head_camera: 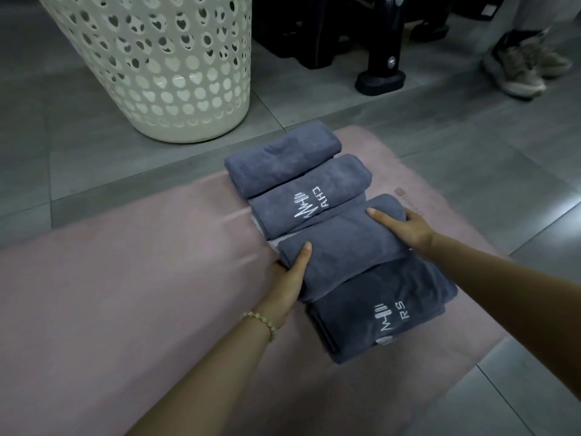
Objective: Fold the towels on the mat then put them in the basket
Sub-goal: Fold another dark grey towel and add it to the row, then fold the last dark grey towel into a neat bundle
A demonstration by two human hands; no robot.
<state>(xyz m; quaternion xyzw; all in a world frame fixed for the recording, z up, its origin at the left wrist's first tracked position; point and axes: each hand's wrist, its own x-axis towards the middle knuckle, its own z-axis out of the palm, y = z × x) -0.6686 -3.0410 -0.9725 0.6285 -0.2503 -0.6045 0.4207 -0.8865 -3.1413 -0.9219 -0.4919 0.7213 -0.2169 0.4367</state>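
Note:
Several folded grey-blue towels lie in a row on the pink mat (125, 278). The farthest towel (279, 158) is plain; the second towel (314, 196) shows a white logo. I grip the third towel (342, 247) at both ends: my left hand (289, 278) clasps its left end, thumb on top, and my right hand (405, 228) holds its right end. It overlaps the nearest towel (383, 309), which also bears a logo. The cream basket (157, 64) with heart-shaped holes stands on the floor beyond the mat, at upper left.
Grey tiled floor surrounds the mat. A black equipment stand with a round foot (380, 80) sits behind at the top centre. Another person's shoes (522, 67) are at the upper right.

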